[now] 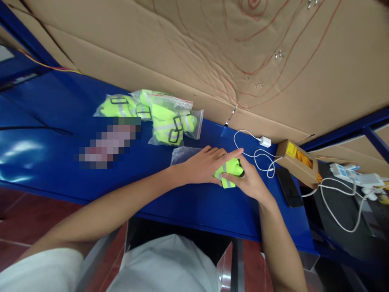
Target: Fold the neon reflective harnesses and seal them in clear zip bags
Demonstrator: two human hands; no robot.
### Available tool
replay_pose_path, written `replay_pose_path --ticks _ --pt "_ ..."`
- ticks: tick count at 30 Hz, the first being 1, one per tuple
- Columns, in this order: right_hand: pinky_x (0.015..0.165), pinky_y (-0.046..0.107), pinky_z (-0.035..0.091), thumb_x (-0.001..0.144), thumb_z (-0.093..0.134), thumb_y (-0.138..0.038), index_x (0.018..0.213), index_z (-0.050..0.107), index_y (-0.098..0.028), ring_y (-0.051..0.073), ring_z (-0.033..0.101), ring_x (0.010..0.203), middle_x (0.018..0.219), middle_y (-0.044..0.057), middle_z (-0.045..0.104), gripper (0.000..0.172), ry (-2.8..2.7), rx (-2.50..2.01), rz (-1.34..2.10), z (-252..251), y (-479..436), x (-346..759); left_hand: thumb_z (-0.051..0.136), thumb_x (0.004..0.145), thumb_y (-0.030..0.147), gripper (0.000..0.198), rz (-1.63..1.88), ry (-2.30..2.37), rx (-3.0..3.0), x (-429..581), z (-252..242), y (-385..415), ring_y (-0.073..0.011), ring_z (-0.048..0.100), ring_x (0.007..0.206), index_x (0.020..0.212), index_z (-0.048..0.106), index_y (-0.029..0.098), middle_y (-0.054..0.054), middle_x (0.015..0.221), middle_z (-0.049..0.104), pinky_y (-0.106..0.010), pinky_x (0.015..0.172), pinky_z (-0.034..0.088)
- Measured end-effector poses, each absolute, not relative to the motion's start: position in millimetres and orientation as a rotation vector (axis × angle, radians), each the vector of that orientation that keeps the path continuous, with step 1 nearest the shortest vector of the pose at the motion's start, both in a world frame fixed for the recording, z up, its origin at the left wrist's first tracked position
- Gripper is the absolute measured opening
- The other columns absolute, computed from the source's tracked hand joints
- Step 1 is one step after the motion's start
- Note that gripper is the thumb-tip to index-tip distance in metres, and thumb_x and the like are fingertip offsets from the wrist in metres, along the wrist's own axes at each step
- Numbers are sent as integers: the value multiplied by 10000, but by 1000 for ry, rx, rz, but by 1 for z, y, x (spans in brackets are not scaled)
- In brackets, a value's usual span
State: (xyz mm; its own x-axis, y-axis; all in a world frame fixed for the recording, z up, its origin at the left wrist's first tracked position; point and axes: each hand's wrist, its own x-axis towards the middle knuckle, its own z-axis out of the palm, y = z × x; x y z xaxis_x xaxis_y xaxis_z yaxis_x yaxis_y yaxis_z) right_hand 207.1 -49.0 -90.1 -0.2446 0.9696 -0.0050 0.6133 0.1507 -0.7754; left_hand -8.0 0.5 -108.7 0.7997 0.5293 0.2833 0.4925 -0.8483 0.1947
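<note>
My right hand (251,181) is wrapped around a folded neon-yellow reflective strap bundle (232,168) with a grey stripe, its thumb across the front. From the other side my left hand (204,165) closes over the bundle's left part, fingers bent on top of it. A small dark part shows at the bundle's right end, by my right palm. Beneath my left wrist lies a clear plastic bag (183,154), partly hidden by the hand. Farther back, several similar bundles in clear zip bags (167,121) lie in a heap on the blue table (194,207).
A blurred-out patch (107,144) covers something at the left. On the right are a white charger (265,141) with its cable, a cardboard box (298,162), a black phone (288,187) and a white power strip (355,176). A cardboard wall (182,52) stands behind the table.
</note>
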Motion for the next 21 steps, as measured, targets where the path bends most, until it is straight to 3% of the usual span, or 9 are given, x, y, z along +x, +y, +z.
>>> replay_pose_path --ticks 3,5,7,9,11,15,21 --pt "633 287 446 835 799 -465 1138 566 -262 165 567 724 877 -18 648 432 -1932 -1508 927 -88 -49 211 874 757 537 1293 497 866 2742 -11 -103 5 -318 648 1207 1657 -13 264 -129 1354 646 -394 989 404" --pt "621 283 443 829 803 -472 1109 555 -261 165 565 718 857 -21 635 429 -1907 -1523 950 -89 -49 214 891 696 599 1304 484 948 2640 -12 -103 8 -344 639 1245 1647 84 219 -163 1375 650 -417 1020 408" --pt "635 288 465 829 798 -489 1161 549 -266 175 583 752 894 -13 640 472 -1875 -1531 991 -90 -48 216 877 671 661 1181 425 997 2590 -13 -105 11 -366 645 1241 1572 293 171 -180 1361 666 -437 1027 410" --pt "700 312 514 823 803 -494 1326 507 -283 196 620 840 1018 14 658 621 -1854 -1487 1028 -89 -48 215 846 684 702 988 378 989 2605 -13 -108 14 -364 662 1203 1419 479 152 -163 1307 694 -436 1012 412" --pt "801 343 542 859 772 -485 1438 465 -302 217 643 948 1171 45 658 681 -1871 -1405 1021 -86 -48 213 813 707 730 873 384 968 2647 -14 -109 15 -351 672 1164 1302 552 147 -142 1236 714 -425 992 411" --pt "777 329 526 978 626 -483 1286 634 -306 216 658 964 1191 35 693 354 -1898 -1388 949 -81 -50 205 744 746 779 807 429 968 2700 -15 -105 14 -332 683 1099 1212 572 143 -119 1138 725 -414 967 396" --pt "909 356 519 1020 586 -412 1238 642 -294 229 676 1066 1220 38 711 254 -2002 -1372 808 -79 -52 202 755 709 802 824 393 1029 2796 -11 -100 6 -335 692 1025 1138 586 119 -114 1055 723 -403 898 390"
